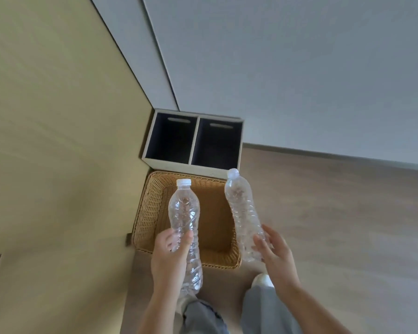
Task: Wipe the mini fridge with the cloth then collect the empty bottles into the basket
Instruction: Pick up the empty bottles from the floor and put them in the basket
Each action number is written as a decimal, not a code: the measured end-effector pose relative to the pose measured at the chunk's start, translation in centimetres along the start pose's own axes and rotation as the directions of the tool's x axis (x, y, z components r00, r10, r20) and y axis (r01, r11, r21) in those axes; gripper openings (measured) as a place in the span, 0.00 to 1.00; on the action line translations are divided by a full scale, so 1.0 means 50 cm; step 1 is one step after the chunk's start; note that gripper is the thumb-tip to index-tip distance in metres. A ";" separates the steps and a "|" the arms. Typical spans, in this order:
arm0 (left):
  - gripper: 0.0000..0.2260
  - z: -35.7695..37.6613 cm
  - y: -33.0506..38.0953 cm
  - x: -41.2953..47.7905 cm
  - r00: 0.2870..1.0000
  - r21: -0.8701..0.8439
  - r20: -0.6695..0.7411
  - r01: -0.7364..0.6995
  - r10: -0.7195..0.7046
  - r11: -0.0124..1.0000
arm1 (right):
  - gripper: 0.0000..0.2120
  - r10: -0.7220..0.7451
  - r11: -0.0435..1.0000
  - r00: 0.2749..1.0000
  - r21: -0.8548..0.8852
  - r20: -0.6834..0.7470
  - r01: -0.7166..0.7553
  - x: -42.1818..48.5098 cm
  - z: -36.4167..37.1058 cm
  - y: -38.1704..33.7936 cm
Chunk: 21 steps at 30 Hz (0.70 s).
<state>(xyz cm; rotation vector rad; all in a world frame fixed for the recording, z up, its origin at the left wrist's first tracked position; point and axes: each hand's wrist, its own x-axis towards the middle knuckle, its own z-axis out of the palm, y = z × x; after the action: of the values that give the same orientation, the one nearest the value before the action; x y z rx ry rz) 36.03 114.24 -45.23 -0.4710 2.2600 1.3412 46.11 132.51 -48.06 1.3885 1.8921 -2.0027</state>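
Note:
A brown wicker basket (150,203) sits on the floor below me with nothing in it. My left hand (168,259) grips the lower half of a clear empty bottle (184,210) with a white cap, held above the basket's left half. In my right hand (276,259) is a second clear empty bottle (241,206), gripped near its base and tilted over the basket's right rim. Both caps point away from me. The mini fridge and the cloth are not in view.
A beige two-compartment bin (195,143) with dark insides stands just behind the basket, against a grey wall. A beige cabinet side (58,141) rises on the left. Wooden floor (336,213) stretches to the right. My legs and a white shoe (263,280) show at the bottom.

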 end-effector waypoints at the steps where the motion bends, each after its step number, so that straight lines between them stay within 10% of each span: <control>1: 0.20 0.007 -0.029 0.024 1.000 0.005 0.002 0.014 -0.014 1.000 | 0.21 0.011 1.000 1.000 0.000 0.009 -0.011 0.020 0.019 0.029; 21: 0.23 0.245 -0.510 0.475 0.996 0.326 0.055 -0.081 0.067 0.942 | 0.22 0.183 0.983 0.976 0.042 -0.122 -0.179 0.366 0.295 0.577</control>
<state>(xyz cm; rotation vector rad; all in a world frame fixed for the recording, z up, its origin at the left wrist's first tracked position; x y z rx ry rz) 31.95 111.93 -81.88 -0.2411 2.4225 0.9673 44.09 122.70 -83.90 1.6651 1.7142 -1.9086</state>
